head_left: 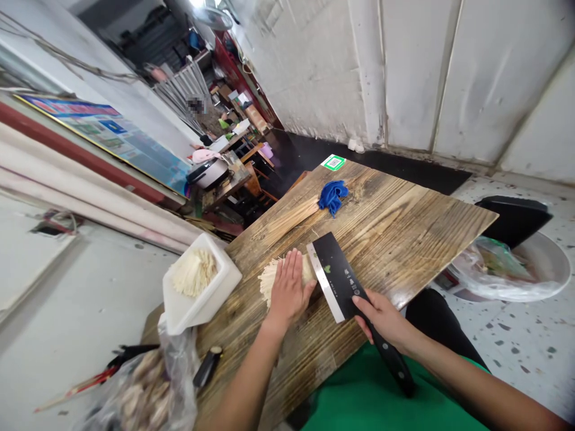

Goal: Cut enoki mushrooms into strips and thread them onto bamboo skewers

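My left hand lies flat on a bunch of enoki mushrooms, fingers stretched out and the thumb apart. The pale strands show to the left of the hand, and the bunch's root end shows on its right. My right hand is closed on a cleaver where blade meets handle. The black blade has a bright edge facing the root end, close beside it, and a green speck sticks to its side. Whether the edge touches the mushrooms I cannot tell.
A white box with more enoki mushrooms stands left on the wooden table. Thin sticks and a blue cloth lie beyond. Lower left are a dark object and a plastic bag. A lined bin stands right.
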`<move>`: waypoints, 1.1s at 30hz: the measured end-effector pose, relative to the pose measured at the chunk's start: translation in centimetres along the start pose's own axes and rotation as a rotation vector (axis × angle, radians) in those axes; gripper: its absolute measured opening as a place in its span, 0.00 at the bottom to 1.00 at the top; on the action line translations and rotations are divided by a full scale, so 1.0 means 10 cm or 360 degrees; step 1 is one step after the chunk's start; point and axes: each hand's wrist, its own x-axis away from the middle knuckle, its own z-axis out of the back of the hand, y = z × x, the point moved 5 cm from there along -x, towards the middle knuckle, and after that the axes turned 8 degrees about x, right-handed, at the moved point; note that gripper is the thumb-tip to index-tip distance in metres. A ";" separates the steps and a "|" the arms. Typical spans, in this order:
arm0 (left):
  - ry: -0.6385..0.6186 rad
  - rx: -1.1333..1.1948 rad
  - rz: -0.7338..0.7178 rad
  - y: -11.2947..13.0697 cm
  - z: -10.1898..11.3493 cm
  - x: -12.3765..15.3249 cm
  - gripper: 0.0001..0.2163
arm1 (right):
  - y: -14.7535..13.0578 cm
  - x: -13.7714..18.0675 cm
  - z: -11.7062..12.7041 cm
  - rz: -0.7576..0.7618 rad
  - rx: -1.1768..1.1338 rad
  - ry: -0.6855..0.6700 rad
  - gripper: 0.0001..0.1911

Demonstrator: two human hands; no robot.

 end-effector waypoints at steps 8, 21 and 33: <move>-0.0023 0.0021 0.0030 -0.05 0.01 -0.03 0.33 | 0.02 -0.04 -0.04 0.0022 0.0023 -0.0012 0.23; -0.0073 0.0130 0.0061 -0.09 -0.05 -0.06 0.34 | 0.05 -0.03 -0.15 0.0003 0.0092 -0.0006 0.20; -0.0121 0.0196 0.0065 -0.12 -0.06 -0.06 0.34 | 0.08 -0.03 -0.20 0.0018 0.0158 0.0064 0.19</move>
